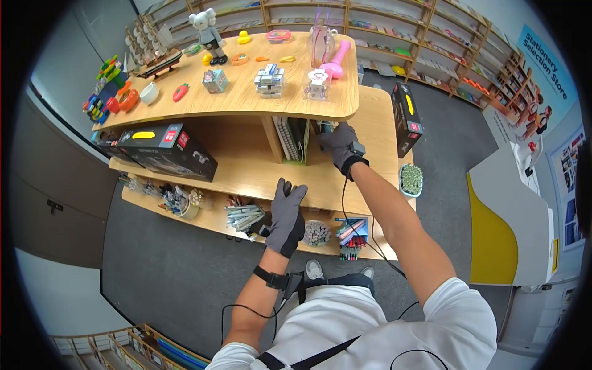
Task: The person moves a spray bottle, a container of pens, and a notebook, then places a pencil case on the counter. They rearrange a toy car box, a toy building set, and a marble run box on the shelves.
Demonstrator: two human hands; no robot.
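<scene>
My left hand [287,216], in a grey glove, is at the front edge of the wooden middle shelf [246,169]. Its fingers are stretched out and nothing shows in them. My right hand [340,145], gloved too, reaches in under the top board, near its right end. Its fingertips are partly hidden beside a small, pale object [325,126] that I cannot make out. Whether they grip it does not show. Just left of that hand, spiral notebooks [287,139] and a dark book [300,137] stand upright against a divider.
Black boxes [169,151] lie on the middle shelf's left. Pens [245,216] and markers [317,232] fill holders below. The top board [237,102] bears a bear-like figure [208,34], a model ship [151,52] and a pink balloon-like toy [336,61]. A potted plant [411,179] sits at right.
</scene>
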